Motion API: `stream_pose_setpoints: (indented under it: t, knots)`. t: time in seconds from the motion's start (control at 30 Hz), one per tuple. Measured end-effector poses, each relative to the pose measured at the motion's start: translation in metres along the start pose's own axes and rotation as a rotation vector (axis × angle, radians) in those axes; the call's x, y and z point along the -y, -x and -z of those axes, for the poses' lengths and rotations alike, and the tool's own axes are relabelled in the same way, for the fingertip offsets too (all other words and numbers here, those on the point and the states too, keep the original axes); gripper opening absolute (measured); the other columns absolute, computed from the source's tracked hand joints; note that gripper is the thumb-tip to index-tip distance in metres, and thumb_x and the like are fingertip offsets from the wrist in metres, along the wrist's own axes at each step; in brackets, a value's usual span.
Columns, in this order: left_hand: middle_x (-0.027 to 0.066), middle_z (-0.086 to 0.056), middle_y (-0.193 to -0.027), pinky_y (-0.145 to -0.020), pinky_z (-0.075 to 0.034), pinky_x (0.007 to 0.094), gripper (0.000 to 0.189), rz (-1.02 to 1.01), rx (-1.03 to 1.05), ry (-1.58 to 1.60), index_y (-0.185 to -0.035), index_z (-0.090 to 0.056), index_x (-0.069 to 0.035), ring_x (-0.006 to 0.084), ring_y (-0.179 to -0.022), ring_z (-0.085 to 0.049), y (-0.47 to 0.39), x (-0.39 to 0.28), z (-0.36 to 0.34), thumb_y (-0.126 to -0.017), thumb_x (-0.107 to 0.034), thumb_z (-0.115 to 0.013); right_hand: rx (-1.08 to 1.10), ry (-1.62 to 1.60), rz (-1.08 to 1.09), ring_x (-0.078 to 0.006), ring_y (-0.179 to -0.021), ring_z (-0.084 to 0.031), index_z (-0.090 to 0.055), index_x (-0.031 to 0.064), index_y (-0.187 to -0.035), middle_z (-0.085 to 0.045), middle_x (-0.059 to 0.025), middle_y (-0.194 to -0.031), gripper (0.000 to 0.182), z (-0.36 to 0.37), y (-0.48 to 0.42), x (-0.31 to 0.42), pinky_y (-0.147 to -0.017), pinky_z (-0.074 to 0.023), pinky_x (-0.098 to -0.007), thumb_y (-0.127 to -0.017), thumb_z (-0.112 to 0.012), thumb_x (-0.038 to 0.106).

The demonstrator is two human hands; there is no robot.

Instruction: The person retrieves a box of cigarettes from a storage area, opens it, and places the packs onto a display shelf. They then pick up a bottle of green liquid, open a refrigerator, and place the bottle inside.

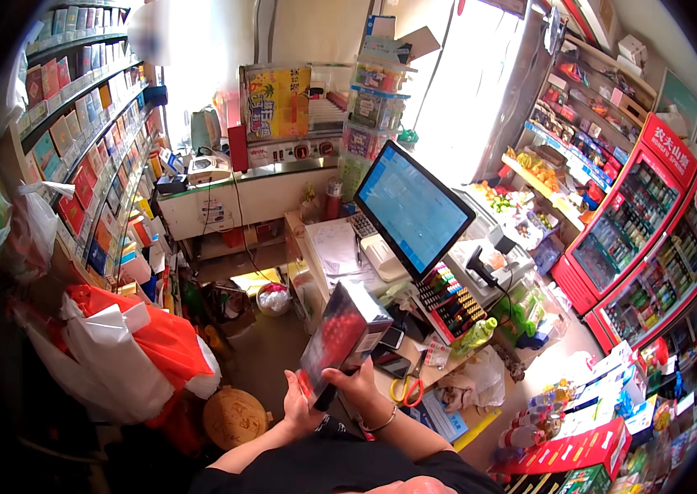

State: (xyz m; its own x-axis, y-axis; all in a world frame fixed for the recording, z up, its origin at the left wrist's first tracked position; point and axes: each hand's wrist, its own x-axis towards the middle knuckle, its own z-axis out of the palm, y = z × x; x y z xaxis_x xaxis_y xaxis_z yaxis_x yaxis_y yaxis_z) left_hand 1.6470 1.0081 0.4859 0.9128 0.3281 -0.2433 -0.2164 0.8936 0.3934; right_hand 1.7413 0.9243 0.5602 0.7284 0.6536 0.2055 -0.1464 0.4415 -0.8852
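A glossy, shrink-wrapped dark box with a red printed side (341,333) is held tilted in front of my body, above the near edge of the desk. My left hand (300,401) supports its lower left end. From the right, my right hand (358,384) grips the same end with the thumb across it. A bracelet circles my right wrist. Just right of that hand lie two dark smartphones (391,364) and scissors with yellow and orange handles (409,390). The desk surface under the box is partly hidden.
A touchscreen monitor (415,210) stands beyond the box, near papers (342,247) and a handheld barcode scanner (483,267). Cigarette shelves (86,167) line the left. A round wooden stool (235,418) sits low at left. Red drink coolers (633,216) stand at right.
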Motion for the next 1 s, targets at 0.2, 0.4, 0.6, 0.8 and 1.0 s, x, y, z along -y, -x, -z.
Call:
stream_pose_setpoints:
  t: [0.2, 0.4, 0.6, 0.8, 1.0]
  knots:
    - [0.0086, -0.055, -0.127, -0.104, -0.039, 0.0442, 0.066, 0.089, 0.149, 0.06, -0.125, -0.05, -0.012, 0.0259, -0.12, -0.052, -0.014, -0.009, 0.003, -0.094, -0.066, -0.027, 0.046, 0.203, 0.143, -0.0189, -0.101, -0.06, -0.04, -0.0015, -0.127, -0.057, -0.0101, -0.114, 0.069, -0.003, -0.026, 0.024, -0.086, -0.0513, -0.0327, -0.07, -0.08, 0.002]
    - [0.018, -0.049, -0.134, -0.105, -0.035, 0.0614, 0.061, 0.045, 0.129, 0.338, -0.136, -0.043, -0.022, 0.0402, -0.124, -0.047, -0.017, -0.008, 0.015, -0.093, -0.064, -0.03, -0.008, 0.127, 0.396, -0.0281, -0.114, -0.055, -0.04, -0.0031, -0.132, -0.052, -0.0162, -0.125, 0.082, -0.037, -0.007, 0.148, -0.101, -0.0437, -0.0382, -0.068, -0.081, 0.028]
    - [0.0084, -0.041, -0.145, -0.105, -0.027, 0.0658, 0.068, -0.021, 0.128, 0.331, -0.141, -0.038, -0.022, 0.0357, -0.133, -0.039, -0.017, -0.001, 0.017, -0.093, -0.068, -0.024, 0.101, 0.394, 0.455, -0.0327, -0.129, -0.043, -0.02, -0.0018, -0.145, -0.039, -0.0199, -0.138, 0.102, -0.004, -0.012, 0.058, -0.109, -0.0355, -0.0439, -0.069, -0.079, 0.033]
    - [0.0086, -0.042, -0.143, -0.107, -0.026, 0.0643, 0.069, 0.025, 0.087, 0.328, -0.142, -0.037, -0.022, 0.0353, -0.133, -0.039, 0.006, -0.011, 0.016, -0.092, -0.068, -0.026, 0.157, 0.118, 0.481, -0.0278, -0.131, -0.038, -0.025, -0.0003, -0.142, -0.037, -0.0161, -0.138, 0.1, -0.035, 0.0, 0.089, -0.107, -0.0367, -0.0417, -0.068, -0.081, 0.036]
    - [0.0055, -0.05, -0.139, -0.105, -0.037, 0.0508, 0.07, 0.117, 0.116, 0.274, -0.14, -0.041, -0.018, 0.0303, -0.125, -0.05, 0.019, -0.004, 0.011, -0.094, -0.067, -0.019, 0.146, 0.122, 0.425, -0.0343, -0.13, -0.042, -0.028, -0.0003, -0.143, -0.043, -0.0201, -0.136, 0.094, -0.009, -0.001, 0.038, -0.105, -0.0408, -0.0467, -0.07, -0.078, 0.03]
